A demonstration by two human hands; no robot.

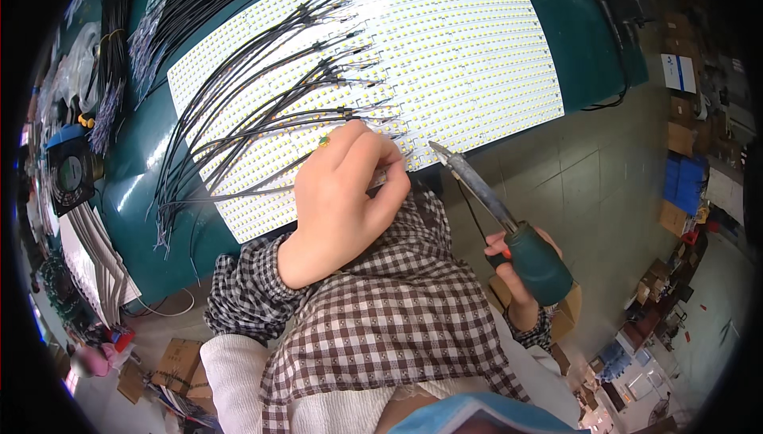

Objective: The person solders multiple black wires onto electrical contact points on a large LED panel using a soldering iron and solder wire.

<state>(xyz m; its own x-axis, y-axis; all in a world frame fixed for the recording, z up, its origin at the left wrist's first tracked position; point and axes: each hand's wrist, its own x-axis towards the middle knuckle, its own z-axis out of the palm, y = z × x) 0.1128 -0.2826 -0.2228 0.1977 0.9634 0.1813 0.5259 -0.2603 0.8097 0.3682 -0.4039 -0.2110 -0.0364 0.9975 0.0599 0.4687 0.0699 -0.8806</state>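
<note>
A large white LED board (477, 36), set with rows of small yellow chips, lies in front of me. Black cables (230, 68) with thin wire ends stretch across its left half, their stripped ends at the middle seam. My left hand (346, 203) is closed in a pinch over the board's near edge, on a black cable (262, 191) that runs in from the left; the pinched end is hidden by the fingers. In my right hand (517, 279) is a soldering gun (542, 267) with a green body, its metal tip pointing at the board's near edge, just right of my left fingers.
The board rests on a green tabletop (143, 211). Bundles of black cables (115, 36) lie at the far left, near a small black fan (73, 168) and a stack of white strips (95, 263). A thin black cord (616, 96) hangs at the table's right end. Cardboard boxes (179, 366) stand on the floor.
</note>
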